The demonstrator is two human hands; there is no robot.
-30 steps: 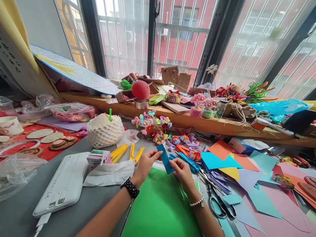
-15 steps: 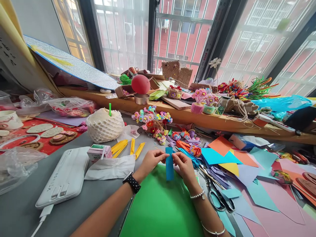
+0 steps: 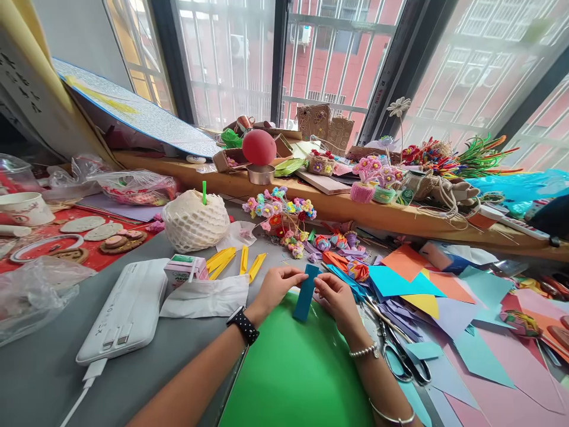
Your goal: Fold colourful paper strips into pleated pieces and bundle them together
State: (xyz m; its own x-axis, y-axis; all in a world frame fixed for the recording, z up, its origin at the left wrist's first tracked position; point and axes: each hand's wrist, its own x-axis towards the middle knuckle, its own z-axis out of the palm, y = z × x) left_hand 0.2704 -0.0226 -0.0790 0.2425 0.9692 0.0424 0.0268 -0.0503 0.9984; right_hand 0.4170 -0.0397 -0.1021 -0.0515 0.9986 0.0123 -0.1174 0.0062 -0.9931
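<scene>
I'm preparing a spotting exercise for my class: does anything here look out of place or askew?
Yes: beside the scissors, the coloured sheets lie askew, overlapping at uneven angles. What looks like a netted coconut, behind the pink carton, seems odd near craft flowers.

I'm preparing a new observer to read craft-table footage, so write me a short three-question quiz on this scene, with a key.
1. Multiple choice: what colour is the paper strip between the left hand and the right hand?
A) orange
B) blue
C) pink

2. True or false: the scissors lie to the right of the green surface.

3. Fill in: the straw standing in the net-wrapped fruit is ____.

Key: 1. B; 2. True; 3. green.
</scene>
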